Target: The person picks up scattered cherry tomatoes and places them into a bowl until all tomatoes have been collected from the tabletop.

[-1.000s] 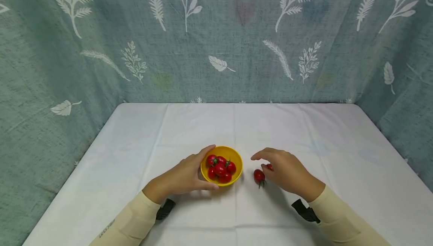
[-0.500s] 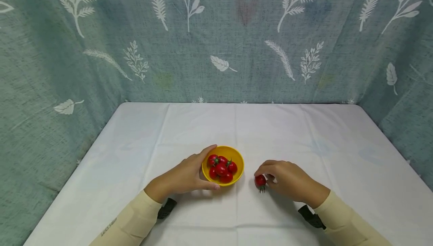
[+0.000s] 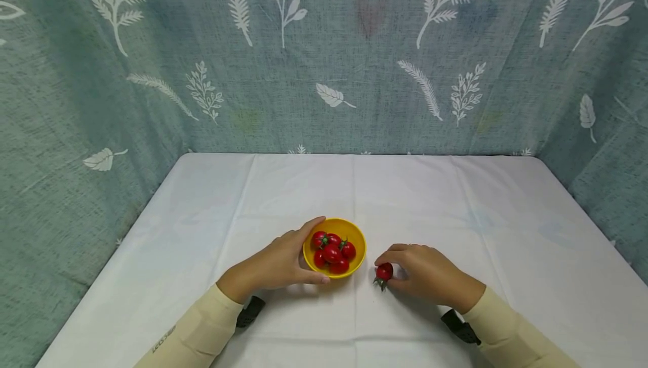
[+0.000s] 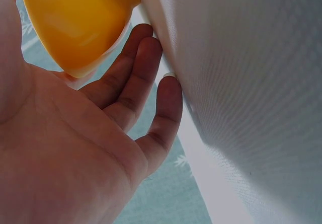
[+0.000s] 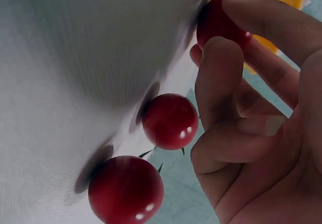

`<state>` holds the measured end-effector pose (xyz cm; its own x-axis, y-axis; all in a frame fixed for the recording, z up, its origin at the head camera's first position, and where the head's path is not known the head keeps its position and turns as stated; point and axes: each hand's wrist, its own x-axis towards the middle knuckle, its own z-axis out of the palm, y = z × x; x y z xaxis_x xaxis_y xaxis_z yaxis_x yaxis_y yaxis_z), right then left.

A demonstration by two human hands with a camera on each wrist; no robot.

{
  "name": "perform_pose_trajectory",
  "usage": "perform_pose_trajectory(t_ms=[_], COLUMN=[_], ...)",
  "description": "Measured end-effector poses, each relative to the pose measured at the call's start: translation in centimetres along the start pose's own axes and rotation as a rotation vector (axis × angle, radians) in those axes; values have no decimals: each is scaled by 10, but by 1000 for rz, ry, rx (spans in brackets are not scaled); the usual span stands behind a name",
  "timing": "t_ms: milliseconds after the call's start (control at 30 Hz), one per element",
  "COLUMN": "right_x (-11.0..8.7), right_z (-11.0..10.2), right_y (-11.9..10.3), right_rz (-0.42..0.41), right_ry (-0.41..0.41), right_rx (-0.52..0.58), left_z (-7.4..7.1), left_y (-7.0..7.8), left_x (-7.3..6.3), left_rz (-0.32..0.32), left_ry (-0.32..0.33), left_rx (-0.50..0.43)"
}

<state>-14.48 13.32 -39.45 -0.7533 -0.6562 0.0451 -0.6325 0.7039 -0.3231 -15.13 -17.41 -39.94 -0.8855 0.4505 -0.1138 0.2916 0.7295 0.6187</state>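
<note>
My left hand [image 3: 283,261] holds a small yellow bowl [image 3: 361,247] by its left side, index finger at the far rim and thumb at the near rim. Several red cherry tomatoes [image 3: 332,253] with green stems lie inside it. Just right of the bowl, my right hand [image 3: 430,273] pinches a cherry tomato [image 3: 384,271] between thumb and fingers, close over the cloth, its green stem toward me. The right wrist view shows two more tomatoes, one small-looking tomato [image 5: 170,121] and a nearer tomato [image 5: 126,190]; the right hand hides both in the head view.
A white cloth [image 3: 283,188] with fold lines covers the table. Behind and at both sides hangs a green-grey curtain [image 3: 374,115] with white leaf prints. Dark wrist cameras [image 3: 460,326] sit under the sleeves.
My right hand has come down from above the tomatoes, closed its fingers on one and shifted it slightly toward the bowl. My left hand keeps its hold on the bowl.
</note>
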Motion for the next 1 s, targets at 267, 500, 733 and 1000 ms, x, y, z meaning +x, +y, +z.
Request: perform_pose_trajectory(t_ms=[267, 500, 733, 1000], right_x=[-1, 2, 6, 13], right_z=[-3, -10, -14, -15], right_y=[2, 1, -1, -6], right_rz=[4, -15, -35, -77], right_ry=[44, 89, 164, 249], right_rx=[5, 42, 81, 83], left_z=[-1, 0, 1, 0], left_y=[1, 0, 0, 0], left_x=[0, 1, 2, 3], left_rz=[-1, -13, -5, -7], left_ry=[1, 7, 10, 4], left_rx=[1, 5, 6, 12])
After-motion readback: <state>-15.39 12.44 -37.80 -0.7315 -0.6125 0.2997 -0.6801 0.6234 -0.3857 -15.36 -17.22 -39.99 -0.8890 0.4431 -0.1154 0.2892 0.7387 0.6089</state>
